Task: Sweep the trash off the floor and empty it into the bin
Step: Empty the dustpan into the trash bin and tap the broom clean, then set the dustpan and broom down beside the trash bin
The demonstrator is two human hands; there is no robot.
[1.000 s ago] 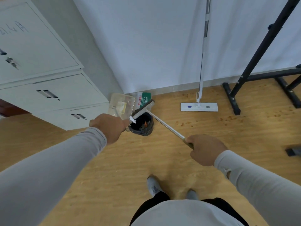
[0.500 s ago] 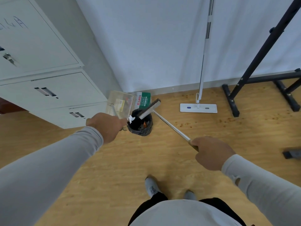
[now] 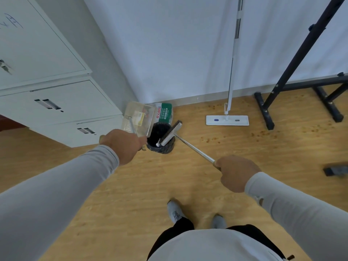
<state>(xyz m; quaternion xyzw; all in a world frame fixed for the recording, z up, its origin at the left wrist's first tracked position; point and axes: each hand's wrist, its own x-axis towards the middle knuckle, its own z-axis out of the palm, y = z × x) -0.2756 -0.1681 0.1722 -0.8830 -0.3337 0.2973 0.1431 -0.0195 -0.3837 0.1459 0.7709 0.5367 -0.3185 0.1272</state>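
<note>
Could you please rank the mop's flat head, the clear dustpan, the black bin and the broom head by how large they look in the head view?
1. Dustpan, largest.
2. Mop's flat head: longer but much thinner.
3. Bin: partly hidden, so unsure against the mop.
4. Broom head, smallest.

White wall (image 3: 169,44) across the top, grey cabinet (image 3: 47,72) upper left, wooden floor (image 3: 131,185) below.
</note>
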